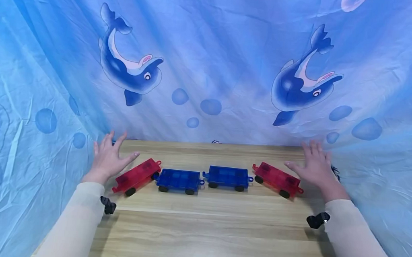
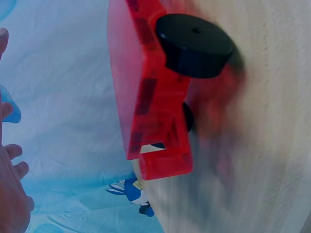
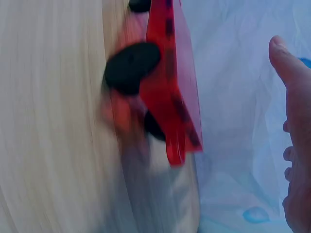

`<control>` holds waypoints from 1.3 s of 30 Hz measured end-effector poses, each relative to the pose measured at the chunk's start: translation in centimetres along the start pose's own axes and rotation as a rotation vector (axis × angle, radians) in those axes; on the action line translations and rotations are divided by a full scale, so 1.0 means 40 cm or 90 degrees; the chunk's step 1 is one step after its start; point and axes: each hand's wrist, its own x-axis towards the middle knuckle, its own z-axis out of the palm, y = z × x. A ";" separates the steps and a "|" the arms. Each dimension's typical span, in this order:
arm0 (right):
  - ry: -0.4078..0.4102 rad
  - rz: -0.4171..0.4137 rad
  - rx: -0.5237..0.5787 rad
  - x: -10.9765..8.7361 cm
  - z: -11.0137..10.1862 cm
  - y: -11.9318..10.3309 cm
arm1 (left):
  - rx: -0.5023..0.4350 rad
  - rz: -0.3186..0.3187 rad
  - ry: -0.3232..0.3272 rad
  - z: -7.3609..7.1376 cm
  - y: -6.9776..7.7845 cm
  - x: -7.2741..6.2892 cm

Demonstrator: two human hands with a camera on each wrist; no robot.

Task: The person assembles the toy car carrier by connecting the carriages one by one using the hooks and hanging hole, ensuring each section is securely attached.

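Note:
Four toy train cars would be several: a red toy train car (image 1: 138, 175) stands at an angle on the left, two blue toy train cars (image 1: 179, 180) (image 1: 228, 176) stand in the middle, and another red toy train car (image 1: 277, 179) is angled on the right. My left hand (image 1: 107, 159), fingers spread, is beside the left red car and holds nothing. Spread likewise, my right hand (image 1: 315, 165) is just beyond the right red car, also holding nothing. Each wrist view shows the nearby red car's end and black wheels, with part of the hand at the edge.
The cars stand on a wooden tabletop (image 1: 212, 238). Behind and at both sides hangs a blue curtain (image 1: 218, 65) printed with dolphins. A black wrist camera mount (image 1: 107, 205) sits on the left sleeve, and a similar mount (image 1: 318, 220) on the right one.

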 end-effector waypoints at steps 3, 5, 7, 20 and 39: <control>0.009 -0.004 0.008 0.000 0.007 -0.023 | -0.006 0.001 0.008 0.009 0.000 -0.008; 0.014 -0.007 0.012 -0.002 0.011 -0.041 | -0.013 0.003 0.014 0.014 -0.001 -0.014; 0.017 -0.012 0.018 -0.003 0.015 -0.054 | -0.017 0.005 0.019 0.018 -0.001 -0.019; 0.030 -0.051 0.053 0.007 0.063 -0.146 | -0.035 0.022 0.018 0.032 0.037 -0.029; 0.024 -0.113 0.093 0.013 0.163 -0.318 | -0.103 0.005 0.007 0.077 0.080 -0.067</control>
